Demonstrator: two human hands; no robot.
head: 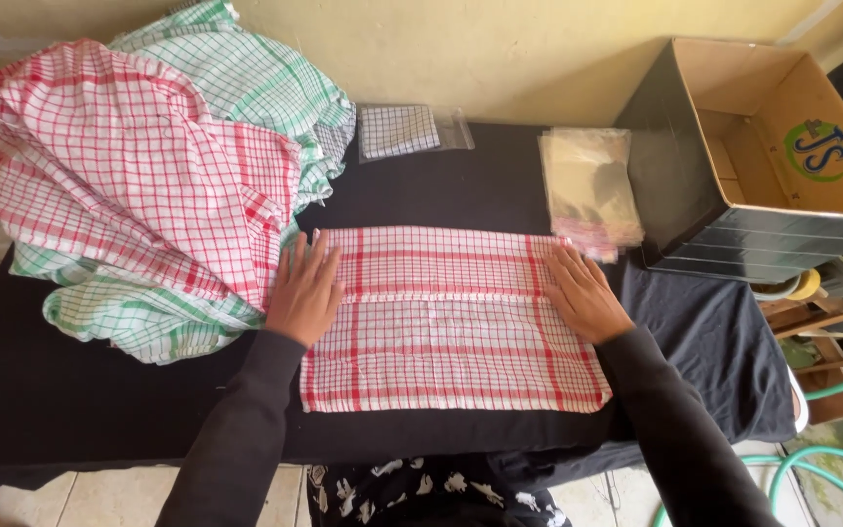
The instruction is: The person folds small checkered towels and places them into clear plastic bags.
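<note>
A red-and-white checked cloth (451, 322) lies spread flat on the black-covered table (70, 410), folded along a seam across its middle. My left hand (304, 288) rests flat on the cloth's left edge, fingers together and pointing away from me. My right hand (584, 293) presses flat on the cloth's right part, near the far corner. Neither hand grips anything.
A big heap of red-checked and green-checked cloths (158, 176) fills the table's left. A small checked cloth in a clear bag (404, 131) lies at the back by the wall. A stack of clear bags (589, 190) sits beside an open cardboard box (763, 146). Green hose (812, 468) lies on the floor.
</note>
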